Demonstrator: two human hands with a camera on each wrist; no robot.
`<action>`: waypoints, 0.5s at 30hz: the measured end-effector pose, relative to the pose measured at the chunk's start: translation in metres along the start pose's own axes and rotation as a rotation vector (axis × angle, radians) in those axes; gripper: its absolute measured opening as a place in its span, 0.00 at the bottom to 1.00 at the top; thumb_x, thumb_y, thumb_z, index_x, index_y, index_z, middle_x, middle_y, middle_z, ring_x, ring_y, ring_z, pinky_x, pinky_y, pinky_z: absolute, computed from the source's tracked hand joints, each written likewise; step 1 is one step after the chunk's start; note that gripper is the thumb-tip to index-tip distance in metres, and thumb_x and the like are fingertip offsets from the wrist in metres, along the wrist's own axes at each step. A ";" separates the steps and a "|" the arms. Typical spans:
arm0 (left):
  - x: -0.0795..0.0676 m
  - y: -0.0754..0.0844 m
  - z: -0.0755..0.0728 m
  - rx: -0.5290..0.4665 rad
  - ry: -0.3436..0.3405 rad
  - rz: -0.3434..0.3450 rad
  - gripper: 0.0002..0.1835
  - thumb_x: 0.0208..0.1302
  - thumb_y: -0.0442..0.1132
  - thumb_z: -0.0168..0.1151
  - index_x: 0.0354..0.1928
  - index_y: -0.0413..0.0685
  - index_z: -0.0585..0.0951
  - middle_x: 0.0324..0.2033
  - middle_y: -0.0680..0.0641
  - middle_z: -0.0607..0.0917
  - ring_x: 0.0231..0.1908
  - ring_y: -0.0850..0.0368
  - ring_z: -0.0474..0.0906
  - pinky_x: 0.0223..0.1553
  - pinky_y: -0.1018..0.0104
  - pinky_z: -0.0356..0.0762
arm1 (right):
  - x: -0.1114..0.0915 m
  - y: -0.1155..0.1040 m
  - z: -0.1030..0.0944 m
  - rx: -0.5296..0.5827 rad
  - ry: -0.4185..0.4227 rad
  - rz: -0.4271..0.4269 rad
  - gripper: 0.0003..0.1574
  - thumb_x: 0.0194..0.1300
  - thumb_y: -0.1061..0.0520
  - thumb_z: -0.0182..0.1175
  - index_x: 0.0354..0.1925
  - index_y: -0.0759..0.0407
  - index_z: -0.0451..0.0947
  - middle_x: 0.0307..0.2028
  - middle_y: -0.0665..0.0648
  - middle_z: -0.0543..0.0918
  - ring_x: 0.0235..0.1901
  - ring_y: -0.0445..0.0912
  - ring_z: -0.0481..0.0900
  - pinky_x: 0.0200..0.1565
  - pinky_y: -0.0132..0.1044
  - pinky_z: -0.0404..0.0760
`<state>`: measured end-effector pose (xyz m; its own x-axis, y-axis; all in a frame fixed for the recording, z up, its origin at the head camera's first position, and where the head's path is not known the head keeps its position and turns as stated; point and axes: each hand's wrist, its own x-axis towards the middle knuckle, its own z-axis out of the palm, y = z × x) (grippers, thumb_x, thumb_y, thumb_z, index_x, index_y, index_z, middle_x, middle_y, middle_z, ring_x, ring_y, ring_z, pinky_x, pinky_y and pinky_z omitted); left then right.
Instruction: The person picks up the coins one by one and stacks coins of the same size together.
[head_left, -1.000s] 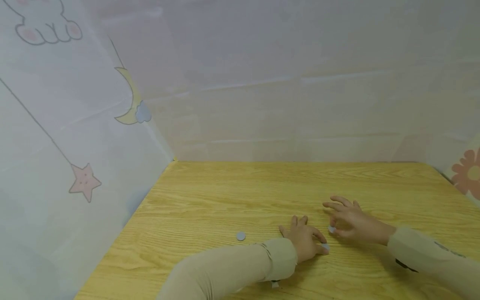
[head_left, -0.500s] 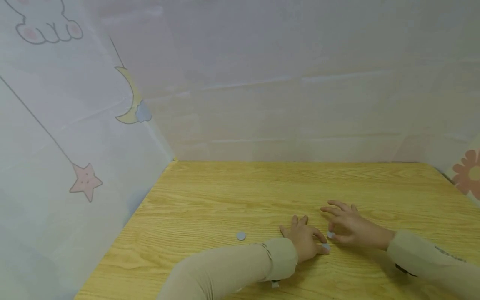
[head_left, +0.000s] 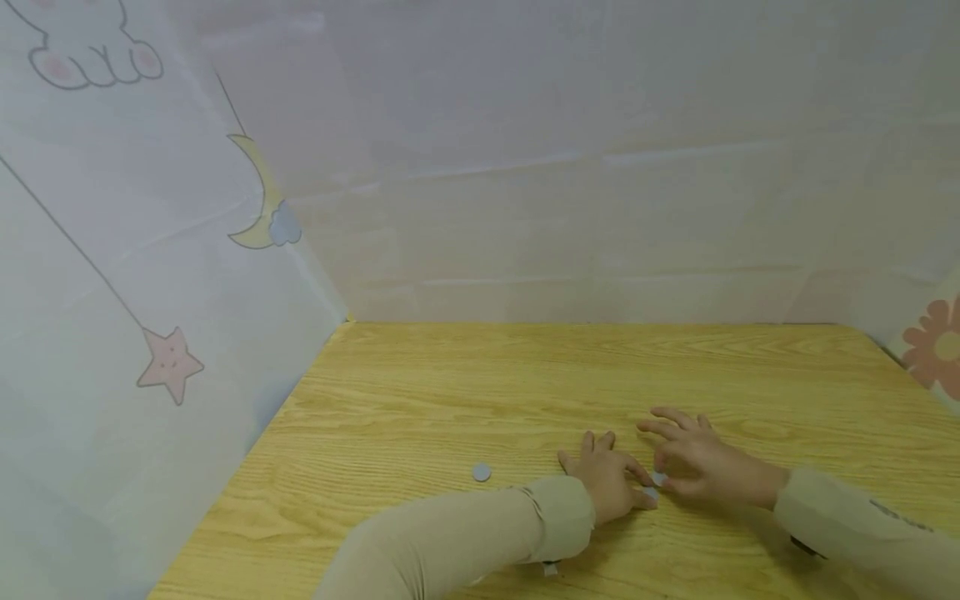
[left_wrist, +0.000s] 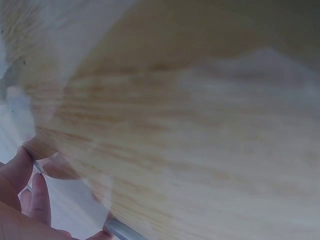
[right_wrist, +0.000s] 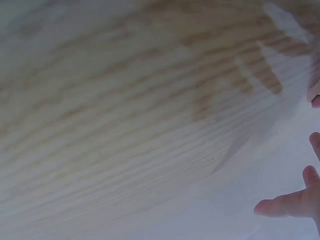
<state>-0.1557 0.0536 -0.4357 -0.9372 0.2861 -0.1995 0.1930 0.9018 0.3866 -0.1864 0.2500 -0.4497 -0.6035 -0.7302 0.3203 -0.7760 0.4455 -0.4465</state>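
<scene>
In the head view my left hand (head_left: 606, 485) rests low over the table, thumb and index finger pinching a small flat grey disc (head_left: 651, 495). The rim of a grey disc (left_wrist: 125, 230) shows by a fingertip at the bottom of the left wrist view. My right hand (head_left: 699, 463) pinches another grey disc (head_left: 659, 478) between thumb and index, its other fingers spread. The two discs are very close; whether they touch I cannot tell. A third grey disc (head_left: 482, 472) lies flat left of my left hand. The right wrist view shows only some fingers (right_wrist: 282, 205) at its edge.
Both hands work over a wood-grain table (head_left: 450, 375). Pale printed sheets (head_left: 480, 208) stand behind it and at its sides, with a star (head_left: 171, 365), moon (head_left: 258, 196) and flower (head_left: 941, 346) on them. My left forearm (head_left: 450, 533) crosses the table's front.
My right hand has moved toward me and slightly left with its disc, bringing it close to the left hand's disc. The left hand and the loose disc have stayed put.
</scene>
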 end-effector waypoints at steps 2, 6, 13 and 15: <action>-0.001 0.000 -0.001 -0.007 -0.002 0.000 0.11 0.51 0.62 0.68 0.38 0.77 0.86 0.70 0.58 0.64 0.72 0.47 0.52 0.61 0.32 0.55 | 0.000 0.000 0.000 -0.011 -0.002 -0.009 0.10 0.58 0.53 0.71 0.31 0.42 0.77 0.59 0.72 0.71 0.64 0.69 0.52 0.39 0.88 0.44; -0.003 0.000 -0.002 -0.020 -0.003 -0.001 0.11 0.52 0.62 0.69 0.38 0.76 0.86 0.70 0.57 0.64 0.72 0.47 0.52 0.62 0.31 0.54 | -0.001 -0.003 0.002 -0.013 -0.011 -0.018 0.11 0.58 0.53 0.71 0.30 0.42 0.76 0.59 0.72 0.71 0.64 0.68 0.52 0.39 0.88 0.45; -0.004 0.002 -0.005 -0.028 0.001 -0.001 0.12 0.51 0.61 0.69 0.38 0.75 0.86 0.70 0.57 0.64 0.72 0.47 0.52 0.62 0.31 0.54 | -0.003 -0.009 0.003 -0.035 -0.044 0.003 0.13 0.54 0.57 0.73 0.30 0.42 0.78 0.59 0.72 0.72 0.65 0.69 0.52 0.40 0.87 0.45; -0.004 0.003 -0.005 -0.024 -0.003 -0.003 0.12 0.51 0.61 0.69 0.39 0.76 0.86 0.70 0.57 0.63 0.72 0.47 0.51 0.62 0.31 0.54 | -0.002 -0.009 0.004 -0.050 -0.045 0.003 0.11 0.54 0.56 0.73 0.30 0.43 0.79 0.59 0.72 0.72 0.64 0.69 0.52 0.40 0.87 0.45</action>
<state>-0.1532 0.0533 -0.4293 -0.9370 0.2839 -0.2034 0.1826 0.8947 0.4077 -0.1769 0.2456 -0.4495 -0.5982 -0.7508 0.2801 -0.7828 0.4726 -0.4049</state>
